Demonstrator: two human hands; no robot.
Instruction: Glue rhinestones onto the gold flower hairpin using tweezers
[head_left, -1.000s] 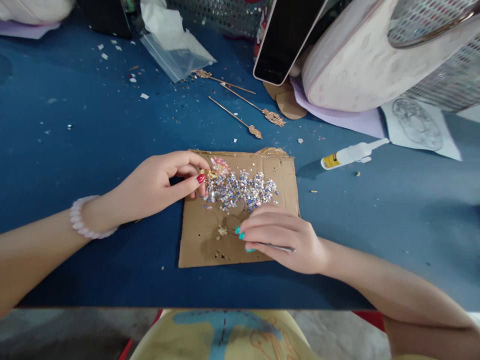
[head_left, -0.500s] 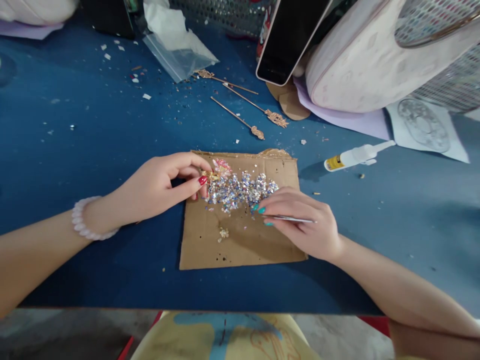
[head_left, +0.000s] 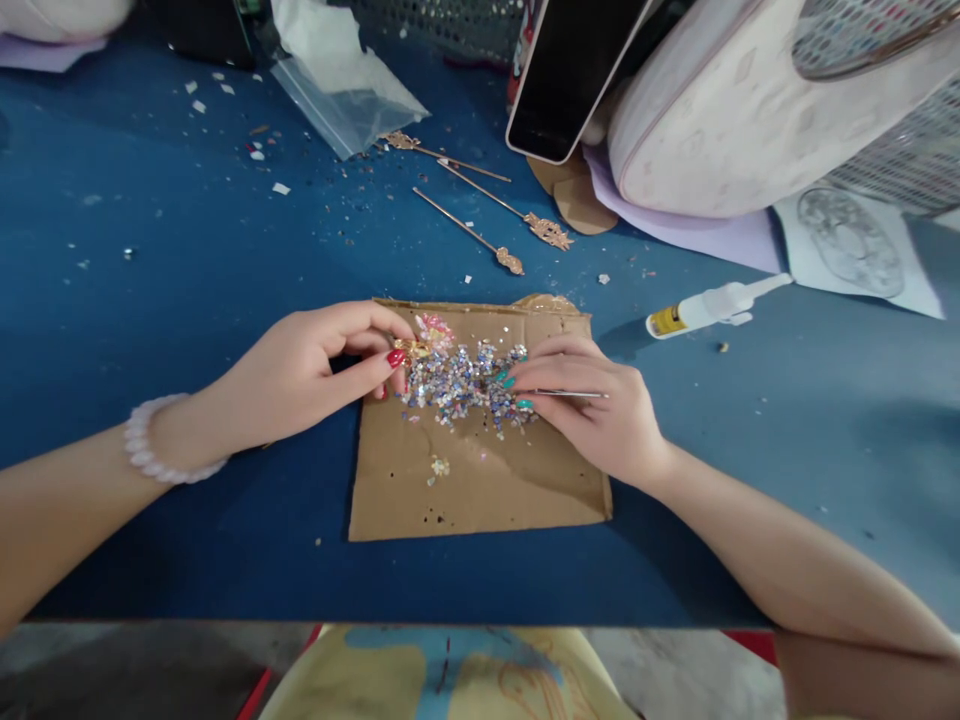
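My left hand (head_left: 322, 365) pinches a gold hair ornament (head_left: 411, 348) between thumb and fingers, above the left part of the cardboard. Pink petal-like pieces (head_left: 435, 332) show just beside it. In my right hand (head_left: 592, 405) are thin metal tweezers (head_left: 566, 393); their tips are hidden by the fingers. The fingertips reach into the right side of a pile of blue and silver glittering chips (head_left: 454, 385). Under both hands lies a square cardboard sheet (head_left: 540, 490). A small cluster of pale chips (head_left: 439, 467) sits on it, below the pile.
Several rose-gold hairpin sticks (head_left: 510, 260) lie beyond the cardboard. A white glue bottle (head_left: 709, 308) with yellow label lies to the right. Farther back are a plastic bag (head_left: 349, 95), a phone (head_left: 570, 80), a pale bag (head_left: 697, 130) and a printed drawing (head_left: 855, 245).
My right hand has moved up and left, deeper into the right side of the chip pile. My left hand keeps its hold on the gold ornament. The view has shifted slightly.
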